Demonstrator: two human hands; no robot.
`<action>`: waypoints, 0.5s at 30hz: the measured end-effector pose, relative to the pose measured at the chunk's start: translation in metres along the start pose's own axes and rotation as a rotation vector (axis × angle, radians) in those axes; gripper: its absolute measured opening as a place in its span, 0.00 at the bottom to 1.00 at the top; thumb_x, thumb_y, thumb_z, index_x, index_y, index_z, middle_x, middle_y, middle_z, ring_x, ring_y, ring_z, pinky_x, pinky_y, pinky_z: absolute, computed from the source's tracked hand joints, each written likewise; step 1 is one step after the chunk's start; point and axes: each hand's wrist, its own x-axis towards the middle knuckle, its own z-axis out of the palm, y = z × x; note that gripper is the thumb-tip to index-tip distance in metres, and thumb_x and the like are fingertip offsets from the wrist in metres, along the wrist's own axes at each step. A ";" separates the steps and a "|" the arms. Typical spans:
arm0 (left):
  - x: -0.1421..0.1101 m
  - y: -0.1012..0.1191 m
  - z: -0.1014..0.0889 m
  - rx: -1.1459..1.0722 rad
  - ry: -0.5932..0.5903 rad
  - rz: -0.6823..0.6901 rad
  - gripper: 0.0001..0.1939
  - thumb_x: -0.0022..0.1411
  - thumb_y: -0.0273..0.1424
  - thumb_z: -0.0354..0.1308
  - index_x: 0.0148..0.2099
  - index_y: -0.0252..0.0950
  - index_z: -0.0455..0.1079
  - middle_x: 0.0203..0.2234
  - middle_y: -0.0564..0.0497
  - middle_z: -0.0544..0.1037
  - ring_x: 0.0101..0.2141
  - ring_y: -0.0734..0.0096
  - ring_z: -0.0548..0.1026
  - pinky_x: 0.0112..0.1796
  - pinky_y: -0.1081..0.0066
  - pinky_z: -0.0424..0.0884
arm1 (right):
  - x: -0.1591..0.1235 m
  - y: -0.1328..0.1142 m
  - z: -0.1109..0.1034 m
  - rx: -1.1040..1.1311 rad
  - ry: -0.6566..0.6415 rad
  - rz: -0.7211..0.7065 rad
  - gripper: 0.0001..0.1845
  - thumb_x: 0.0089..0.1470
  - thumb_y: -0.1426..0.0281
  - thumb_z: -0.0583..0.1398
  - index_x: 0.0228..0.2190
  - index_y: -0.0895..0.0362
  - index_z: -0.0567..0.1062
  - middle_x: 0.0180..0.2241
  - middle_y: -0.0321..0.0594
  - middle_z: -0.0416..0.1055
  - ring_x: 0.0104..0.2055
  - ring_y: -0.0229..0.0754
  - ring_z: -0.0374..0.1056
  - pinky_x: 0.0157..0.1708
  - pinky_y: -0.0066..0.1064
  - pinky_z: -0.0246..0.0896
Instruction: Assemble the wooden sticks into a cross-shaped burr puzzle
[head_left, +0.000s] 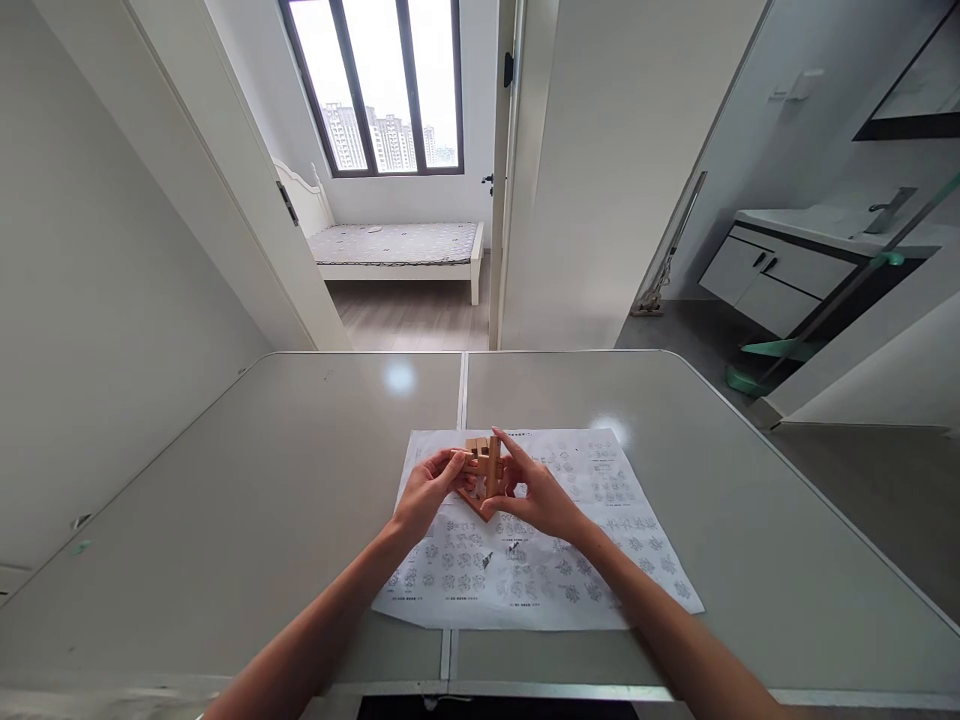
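A wooden interlocking block puzzle [493, 472], made of light-brown bars, is held between my two hands above a printed sheet. My left hand [429, 490] pinches its left side, thumb and fingers closed on the bars. On the right, my right hand [541, 497] grips an upright bar, the index finger at its top and the thumb near its bottom. Fingers cover part of the puzzle, so some joints cannot be made out. Under both hands lies the white paper sheet [540, 612], covered with small line drawings of puzzle pieces.
The grey folding table [315, 480] has a seam down its middle and a metal edge. Beyond it are a doorway with a bed [405, 243] and a window. To the right stand a washbasin cabinet [780, 270] and a green-handled cleaning tool [784, 348].
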 end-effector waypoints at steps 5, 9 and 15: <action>-0.001 0.000 0.001 0.016 0.012 0.012 0.23 0.60 0.48 0.70 0.45 0.33 0.79 0.40 0.45 0.83 0.31 0.72 0.77 0.40 0.68 0.75 | -0.001 0.002 0.002 0.000 0.020 0.023 0.59 0.52 0.57 0.73 0.74 0.44 0.48 0.42 0.38 0.77 0.30 0.39 0.71 0.40 0.41 0.75; -0.001 -0.001 -0.001 0.050 -0.044 0.006 0.22 0.61 0.48 0.69 0.45 0.32 0.79 0.39 0.44 0.82 0.31 0.72 0.76 0.38 0.69 0.74 | -0.001 -0.002 -0.003 0.045 -0.069 0.024 0.60 0.54 0.58 0.73 0.74 0.44 0.45 0.46 0.40 0.77 0.34 0.40 0.74 0.43 0.42 0.75; -0.001 -0.004 0.000 0.043 -0.023 0.019 0.22 0.62 0.47 0.68 0.46 0.33 0.78 0.41 0.44 0.82 0.32 0.71 0.76 0.39 0.68 0.74 | -0.001 0.001 0.001 0.019 -0.021 0.032 0.58 0.54 0.57 0.72 0.74 0.44 0.46 0.45 0.42 0.77 0.33 0.42 0.75 0.40 0.42 0.76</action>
